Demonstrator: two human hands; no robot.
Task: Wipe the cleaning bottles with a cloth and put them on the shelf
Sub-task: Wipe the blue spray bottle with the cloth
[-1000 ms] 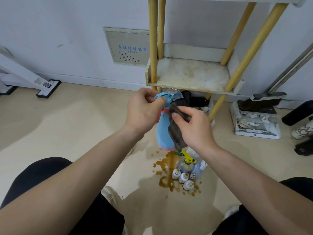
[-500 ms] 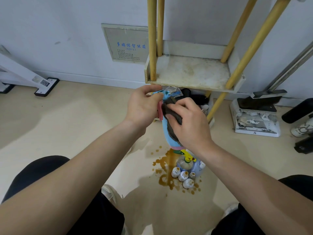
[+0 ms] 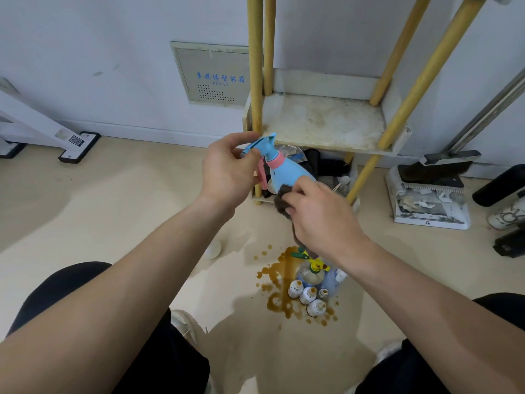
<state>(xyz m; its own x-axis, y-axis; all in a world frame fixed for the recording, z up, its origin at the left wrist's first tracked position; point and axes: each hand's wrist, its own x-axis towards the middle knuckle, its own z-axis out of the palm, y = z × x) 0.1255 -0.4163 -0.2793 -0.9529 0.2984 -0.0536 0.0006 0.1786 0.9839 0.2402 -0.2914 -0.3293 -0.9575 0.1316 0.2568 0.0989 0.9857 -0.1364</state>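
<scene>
Indoor utility corner: stained shelf rack (image 3: 324,120), dustpan (image 3: 427,207) with brush (image 3: 434,169), wall junction panel (image 3: 211,73), spill-marked floor (image 3: 127,211).

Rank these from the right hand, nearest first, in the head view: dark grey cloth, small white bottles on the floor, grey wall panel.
1. Dark grey cloth, gripped in the right hand.
2. Small white bottles, on the floor below it.
3. Grey wall panel, far wall, upper left.
</scene>
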